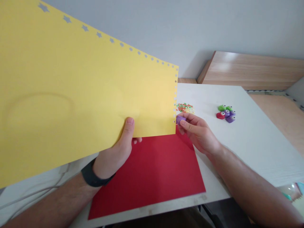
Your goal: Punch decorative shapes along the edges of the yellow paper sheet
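My left hand (123, 142) grips the lower edge of a large yellow sheet of paper (95, 85), thumb in front and fingers behind. Star-shaped holes run along the sheet's top edge and down its right edge. In my right hand (197, 129) is a small purple craft punch (180, 119), pinched between thumb and fingers at the sheet's right edge, near the lower corner. Whether the paper sits inside its slot I cannot tell. Below the yellow sheet, a red sheet of paper (156, 171) lies on the white table (249, 142).
Small red, green and pale punched-out pieces (186, 107) lie in a pile behind my right hand. Several green, red and purple craft punches (226, 114) stand grouped to the right. A cable (30, 196) crosses the left side. A wooden panel (251, 69) stands beyond the table.
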A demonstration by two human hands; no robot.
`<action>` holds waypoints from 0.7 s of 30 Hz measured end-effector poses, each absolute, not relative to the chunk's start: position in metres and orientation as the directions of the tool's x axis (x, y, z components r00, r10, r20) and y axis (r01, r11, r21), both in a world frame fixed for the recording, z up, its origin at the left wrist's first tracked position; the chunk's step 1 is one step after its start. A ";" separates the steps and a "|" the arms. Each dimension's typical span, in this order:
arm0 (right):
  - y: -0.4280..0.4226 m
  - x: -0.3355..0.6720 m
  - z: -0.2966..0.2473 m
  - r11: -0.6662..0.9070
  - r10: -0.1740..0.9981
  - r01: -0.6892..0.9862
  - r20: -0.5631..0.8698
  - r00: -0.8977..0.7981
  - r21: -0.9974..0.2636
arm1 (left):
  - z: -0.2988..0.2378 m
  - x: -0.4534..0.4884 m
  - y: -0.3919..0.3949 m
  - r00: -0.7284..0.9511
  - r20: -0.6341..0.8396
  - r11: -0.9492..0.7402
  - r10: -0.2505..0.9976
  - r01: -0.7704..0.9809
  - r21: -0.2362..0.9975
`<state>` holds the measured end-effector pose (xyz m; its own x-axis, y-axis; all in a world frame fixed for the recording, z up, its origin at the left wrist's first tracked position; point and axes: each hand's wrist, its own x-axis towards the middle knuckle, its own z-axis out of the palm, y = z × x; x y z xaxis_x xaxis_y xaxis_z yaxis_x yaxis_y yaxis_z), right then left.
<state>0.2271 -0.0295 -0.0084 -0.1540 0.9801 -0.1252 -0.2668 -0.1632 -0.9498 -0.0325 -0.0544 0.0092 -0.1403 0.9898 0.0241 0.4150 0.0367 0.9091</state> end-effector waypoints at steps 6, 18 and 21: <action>-0.020 0.239 -0.003 -0.156 0.987 -0.227 -0.145 -0.063 -0.961 | 0.010 -0.031 -0.055 -0.156 0.013 0.051 0.988 0.397 0.917; -0.011 0.242 0.000 -0.283 0.959 -0.268 -0.280 -0.049 -0.921 | 0.008 -0.031 -0.056 -0.222 0.001 0.090 0.975 0.402 0.911; -0.010 0.244 -0.001 -0.307 0.951 -0.250 -0.309 -0.031 -0.918 | 0.007 -0.032 -0.056 -0.205 -0.005 0.088 0.979 0.400 0.912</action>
